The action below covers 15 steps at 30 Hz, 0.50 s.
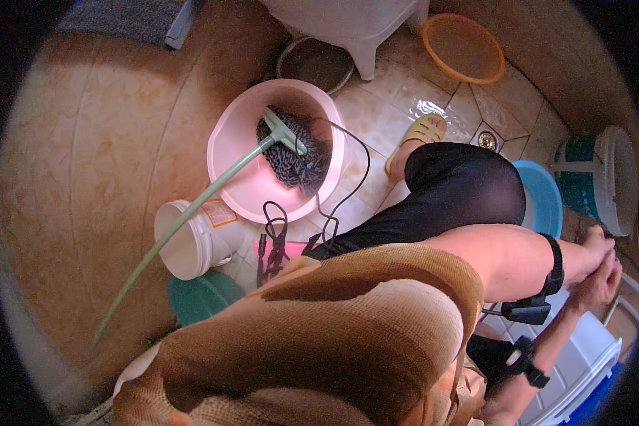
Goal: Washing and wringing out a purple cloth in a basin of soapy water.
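Note:
At the far right, my left hand (598,248) and my right hand (598,285) are close together with bent fingers. They look closed, one against the other; whatever may be between them is hidden. Just left of them stands a blue basin (543,192), partly covered by my leg. A green and white bucket (596,177) is just above my hands. Below them is a white plastic container (579,362). Black straps with small devices circle both forearms.
A pale green mop handle (192,209) slants out of a pink basin (220,156), its dark stringy head (291,160) inside. A black cable (368,167) loops beside it. Around stand a white bucket (181,241), a green basin (199,295), an orange basin (465,50) and a floor drain (487,140).

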### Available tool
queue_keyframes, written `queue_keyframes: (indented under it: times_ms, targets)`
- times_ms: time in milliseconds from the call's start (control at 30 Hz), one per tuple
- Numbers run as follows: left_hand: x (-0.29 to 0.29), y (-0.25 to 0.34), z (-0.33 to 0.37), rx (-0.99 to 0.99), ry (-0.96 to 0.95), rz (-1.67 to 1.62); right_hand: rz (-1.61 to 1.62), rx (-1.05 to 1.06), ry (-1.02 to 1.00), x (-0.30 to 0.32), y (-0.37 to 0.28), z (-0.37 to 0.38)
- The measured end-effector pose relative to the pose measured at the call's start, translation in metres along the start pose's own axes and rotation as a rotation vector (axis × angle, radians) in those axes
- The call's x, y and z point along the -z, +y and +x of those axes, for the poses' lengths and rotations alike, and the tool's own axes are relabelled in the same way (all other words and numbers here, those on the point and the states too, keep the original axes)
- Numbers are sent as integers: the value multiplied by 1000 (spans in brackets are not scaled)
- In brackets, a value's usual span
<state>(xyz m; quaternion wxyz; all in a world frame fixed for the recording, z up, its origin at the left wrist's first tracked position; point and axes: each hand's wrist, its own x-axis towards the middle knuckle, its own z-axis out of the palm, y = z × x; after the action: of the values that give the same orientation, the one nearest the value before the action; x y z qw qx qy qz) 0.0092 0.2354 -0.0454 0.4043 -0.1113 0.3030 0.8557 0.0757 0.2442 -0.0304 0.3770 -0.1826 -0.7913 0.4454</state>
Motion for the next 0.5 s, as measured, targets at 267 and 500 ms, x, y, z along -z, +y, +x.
queue_keyframes:
  times_ms: [267,500]
  targets:
    - [18,-11,20,7,5,-120,87,-36,-37,-13,6,-11]
    - [7,-18,0,13,-112,-191,-54,-3,121,-13,-16,-8]
